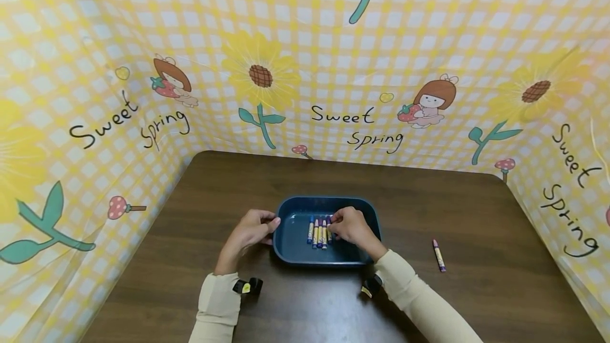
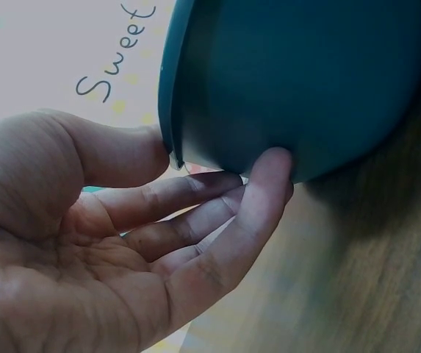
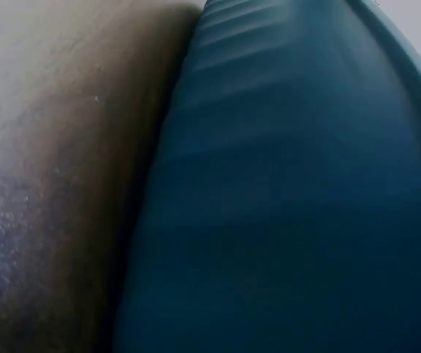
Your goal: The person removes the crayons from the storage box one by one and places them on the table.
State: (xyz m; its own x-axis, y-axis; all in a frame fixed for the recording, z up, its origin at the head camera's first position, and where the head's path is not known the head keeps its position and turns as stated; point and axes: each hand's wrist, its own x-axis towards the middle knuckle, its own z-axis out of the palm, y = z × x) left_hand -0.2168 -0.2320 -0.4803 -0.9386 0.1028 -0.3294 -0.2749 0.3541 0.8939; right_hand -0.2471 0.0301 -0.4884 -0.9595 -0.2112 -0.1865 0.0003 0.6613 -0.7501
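Observation:
A dark blue tray (image 1: 295, 257) sits on the table, with several crayons (image 1: 320, 233) in a side-by-side row on its floor. At its left end my left hand (image 1: 250, 233) grips the tray, thumb at the rim and fingers (image 2: 265, 195) against the outer wall. Reaching over the tray's right part, my right hand (image 1: 353, 226) pinches the rightmost crayon (image 1: 329, 234) of the row. The fingers hide part of that crayon. In the right wrist view the tray's outer wall (image 3: 291, 176) fills much of the picture, and the right fingers are out of sight.
One loose crayon (image 1: 439, 256) lies on the brown wooden table (image 1: 476, 300), right of the tray. A yellow checked cloth (image 1: 329, 68) with printed flowers and lettering hangs around the table's back and sides.

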